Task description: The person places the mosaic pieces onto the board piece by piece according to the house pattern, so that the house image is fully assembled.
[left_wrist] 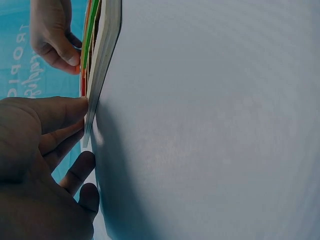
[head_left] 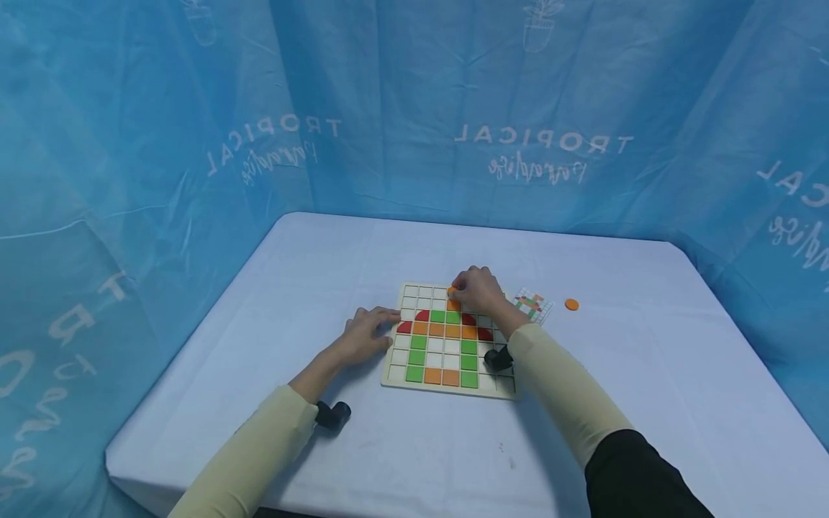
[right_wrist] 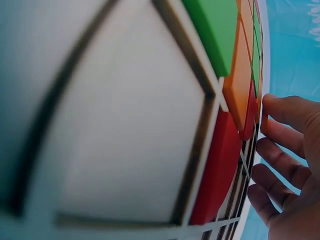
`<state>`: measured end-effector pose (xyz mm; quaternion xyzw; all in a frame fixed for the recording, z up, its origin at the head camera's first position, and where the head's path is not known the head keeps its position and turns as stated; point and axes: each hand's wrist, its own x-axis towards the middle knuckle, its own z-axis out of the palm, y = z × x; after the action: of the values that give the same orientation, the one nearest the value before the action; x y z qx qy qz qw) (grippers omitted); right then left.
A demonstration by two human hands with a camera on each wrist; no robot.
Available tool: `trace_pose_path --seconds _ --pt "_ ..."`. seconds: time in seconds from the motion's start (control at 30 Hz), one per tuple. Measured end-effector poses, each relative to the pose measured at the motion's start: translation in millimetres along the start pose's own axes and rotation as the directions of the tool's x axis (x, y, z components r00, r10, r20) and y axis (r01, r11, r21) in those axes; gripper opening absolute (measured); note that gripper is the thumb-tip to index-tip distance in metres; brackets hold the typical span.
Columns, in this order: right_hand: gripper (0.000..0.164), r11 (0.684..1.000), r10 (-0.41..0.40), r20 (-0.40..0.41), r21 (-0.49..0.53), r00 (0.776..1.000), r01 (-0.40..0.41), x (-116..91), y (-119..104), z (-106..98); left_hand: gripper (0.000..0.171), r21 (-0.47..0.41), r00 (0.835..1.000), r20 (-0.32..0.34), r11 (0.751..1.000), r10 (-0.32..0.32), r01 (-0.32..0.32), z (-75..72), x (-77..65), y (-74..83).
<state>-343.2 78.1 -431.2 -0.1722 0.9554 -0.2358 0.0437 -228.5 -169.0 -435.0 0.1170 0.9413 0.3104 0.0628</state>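
Note:
A pale wooden grid board (head_left: 499, 383) lies on the table, with green, orange and red tiles set in many of its squares. At its far edge my right hand (head_left: 479, 289) pinches a small orange tile (head_left: 451, 291) between thumb and index finger, just above an orange tile in the grid. Fingers cover most of its shape; the right wrist view shows its thin edge (right_wrist: 265, 121). My left hand (head_left: 364, 336) touches the board's left side with fingers fairly straight. In the left wrist view, fingertips (left_wrist: 79, 106) meet the board's rim.
A small pattern card (head_left: 534, 305) with a coloured grid lies right of the board, partly behind my right wrist. Farther right is a round orange piece (head_left: 572, 304). A white cloth covers the table (head_left: 324, 288), and blue printed curtains (head_left: 414, 108) hang around it.

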Motion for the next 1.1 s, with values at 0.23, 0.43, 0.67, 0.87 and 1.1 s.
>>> trace_pose_path --seconds 0.23,0.43,0.67,0.87,1.1 --pt "0.028 1.000 -0.024 0.002 -0.012 1.000 0.024 -1 2 0 0.046 -0.006 1.000 0.002 1.000 0.006 -0.006 -0.2 -0.2 -0.9" --pt "0.033 0.997 -0.052 -0.016 0.054 0.998 0.053 -4 9 -4 0.046 -0.002 1.000 0.002 1.000 0.001 -0.001 -0.7 -0.3 0.2" --pt "0.036 0.994 -0.083 -0.084 0.068 0.993 0.088 -17 26 -23 0.047 -0.007 1.000 0.005 1.000 0.000 0.000 0.6 2.4 -1.1" --pt "0.037 0.996 0.017 -0.130 0.093 0.991 -0.005 -40 48 -46 0.047 -0.007 1.000 0.007 1.000 0.014 -0.014 -0.8 2.6 -1.5" --pt "0.038 0.994 0.095 -0.209 0.076 0.973 -0.081 -70 94 -68 0.046 -0.008 1.000 0.005 1.000 0.002 -0.002 0.5 3.2 -1.9"
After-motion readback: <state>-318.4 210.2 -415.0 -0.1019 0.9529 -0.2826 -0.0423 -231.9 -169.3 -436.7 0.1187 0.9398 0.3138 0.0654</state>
